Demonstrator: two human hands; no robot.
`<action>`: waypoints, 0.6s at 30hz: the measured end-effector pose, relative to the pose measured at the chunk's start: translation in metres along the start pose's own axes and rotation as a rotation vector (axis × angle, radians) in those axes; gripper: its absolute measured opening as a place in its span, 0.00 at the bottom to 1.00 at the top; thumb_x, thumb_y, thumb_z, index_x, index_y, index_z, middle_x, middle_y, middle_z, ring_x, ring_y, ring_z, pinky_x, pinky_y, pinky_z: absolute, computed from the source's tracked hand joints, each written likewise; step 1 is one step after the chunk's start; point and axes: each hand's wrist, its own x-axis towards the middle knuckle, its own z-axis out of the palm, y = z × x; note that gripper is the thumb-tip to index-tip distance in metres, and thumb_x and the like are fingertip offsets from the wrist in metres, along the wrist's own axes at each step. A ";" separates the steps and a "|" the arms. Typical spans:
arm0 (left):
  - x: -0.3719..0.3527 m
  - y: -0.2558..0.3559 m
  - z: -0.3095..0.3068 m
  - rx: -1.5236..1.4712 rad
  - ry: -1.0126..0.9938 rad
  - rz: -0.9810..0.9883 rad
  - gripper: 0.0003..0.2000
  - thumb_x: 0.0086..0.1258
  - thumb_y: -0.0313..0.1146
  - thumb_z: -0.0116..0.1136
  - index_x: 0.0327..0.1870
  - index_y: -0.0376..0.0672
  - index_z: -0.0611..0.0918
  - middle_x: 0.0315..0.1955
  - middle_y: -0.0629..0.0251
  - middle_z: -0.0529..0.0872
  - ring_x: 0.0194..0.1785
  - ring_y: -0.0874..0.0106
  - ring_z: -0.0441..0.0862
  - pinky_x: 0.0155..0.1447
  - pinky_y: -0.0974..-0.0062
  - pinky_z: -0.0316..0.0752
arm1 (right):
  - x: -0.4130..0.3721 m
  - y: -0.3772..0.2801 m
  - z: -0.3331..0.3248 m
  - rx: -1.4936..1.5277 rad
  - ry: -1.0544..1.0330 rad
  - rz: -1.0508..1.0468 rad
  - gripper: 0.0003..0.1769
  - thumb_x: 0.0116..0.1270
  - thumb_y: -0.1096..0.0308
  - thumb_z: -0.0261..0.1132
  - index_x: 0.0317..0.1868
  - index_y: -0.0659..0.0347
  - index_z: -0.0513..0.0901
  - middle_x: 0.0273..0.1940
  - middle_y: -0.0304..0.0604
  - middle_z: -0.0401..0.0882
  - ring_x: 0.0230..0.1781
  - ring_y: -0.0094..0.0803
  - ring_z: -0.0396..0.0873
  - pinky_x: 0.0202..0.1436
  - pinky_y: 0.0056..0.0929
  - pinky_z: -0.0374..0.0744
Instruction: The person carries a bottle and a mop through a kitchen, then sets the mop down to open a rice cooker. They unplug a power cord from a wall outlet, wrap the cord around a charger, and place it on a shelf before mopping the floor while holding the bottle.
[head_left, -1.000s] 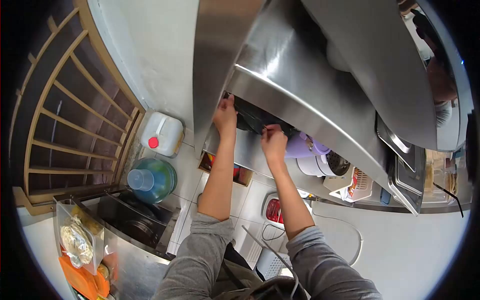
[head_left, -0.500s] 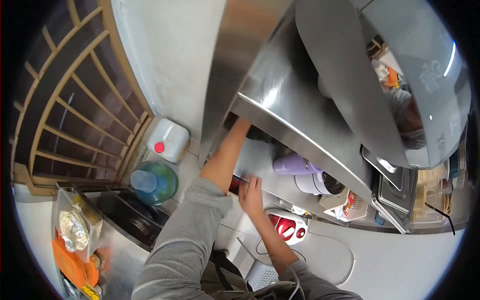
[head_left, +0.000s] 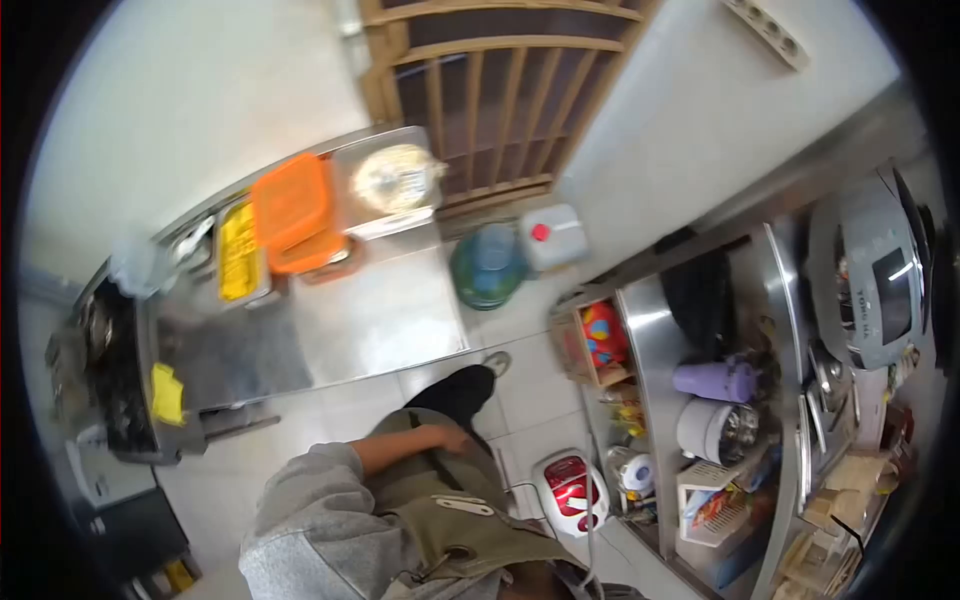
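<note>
Head view, swung away from the steel shelf (head_left: 650, 350) within the last second and now tipped down over body and floor. Withdrawn from that shelf, the left hand (head_left: 445, 438) rests against the olive apron (head_left: 455, 505) at the hip, fingers loosely curled, nothing seen in its grasp, exact opening not discernible. No sight of the right hand; state cannot be told. Released and well apart from both hands, the black bag (head_left: 700, 288) lies on the shelf, near a purple container (head_left: 715, 380). Handling of the bag judged finished. To the left, steel worktop (head_left: 380, 320) bearing an orange-lidded box (head_left: 292, 205).
</note>
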 end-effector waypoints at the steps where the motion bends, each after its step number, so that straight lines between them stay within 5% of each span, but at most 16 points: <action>1: -0.037 0.010 -0.010 -0.274 0.194 -0.020 0.27 0.61 0.50 0.51 0.57 0.42 0.73 0.53 0.46 0.74 0.59 0.53 0.69 0.61 0.62 0.65 | -0.011 0.001 -0.013 0.022 0.005 0.081 0.12 0.63 0.63 0.53 0.42 0.61 0.74 0.35 0.50 0.75 0.33 0.37 0.77 0.34 0.39 0.77; 3: -0.102 0.013 -0.024 -0.264 0.237 -0.063 0.24 0.62 0.47 0.51 0.55 0.40 0.74 0.50 0.46 0.76 0.54 0.53 0.73 0.57 0.64 0.68 | -0.014 -0.003 -0.044 0.126 0.043 0.205 0.11 0.64 0.63 0.53 0.42 0.61 0.74 0.33 0.49 0.75 0.31 0.36 0.78 0.32 0.37 0.77; 7: -0.180 -0.024 0.069 -0.515 0.709 -0.166 0.24 0.61 0.47 0.51 0.54 0.39 0.75 0.53 0.49 0.75 0.58 0.56 0.70 0.62 0.64 0.64 | -0.004 -0.054 -0.094 0.282 0.115 0.270 0.11 0.64 0.63 0.52 0.40 0.60 0.75 0.30 0.47 0.75 0.28 0.33 0.78 0.29 0.32 0.77; 12: -0.273 -0.038 0.185 -1.034 0.871 -0.623 0.24 0.61 0.49 0.51 0.53 0.42 0.76 0.50 0.53 0.78 0.55 0.59 0.74 0.60 0.66 0.67 | 0.011 -0.254 -0.102 0.136 0.034 -0.156 0.13 0.65 0.58 0.53 0.41 0.58 0.76 0.31 0.45 0.80 0.23 0.29 0.77 0.21 0.25 0.73; 15: -0.318 -0.050 0.266 -1.123 1.024 -0.807 0.25 0.60 0.47 0.53 0.55 0.41 0.74 0.51 0.51 0.78 0.54 0.57 0.75 0.59 0.66 0.68 | -0.007 -0.356 -0.069 -0.022 -0.074 -0.301 0.16 0.64 0.58 0.53 0.47 0.57 0.74 0.37 0.45 0.80 0.34 0.33 0.79 0.36 0.34 0.77; 18: -0.359 -0.025 0.336 -1.364 1.225 -1.054 0.30 0.57 0.46 0.54 0.60 0.41 0.68 0.52 0.46 0.76 0.56 0.54 0.74 0.60 0.66 0.67 | -0.018 -0.433 -0.008 -0.195 -0.096 -0.408 0.14 0.67 0.59 0.52 0.46 0.60 0.73 0.32 0.45 0.80 0.27 0.30 0.79 0.25 0.28 0.75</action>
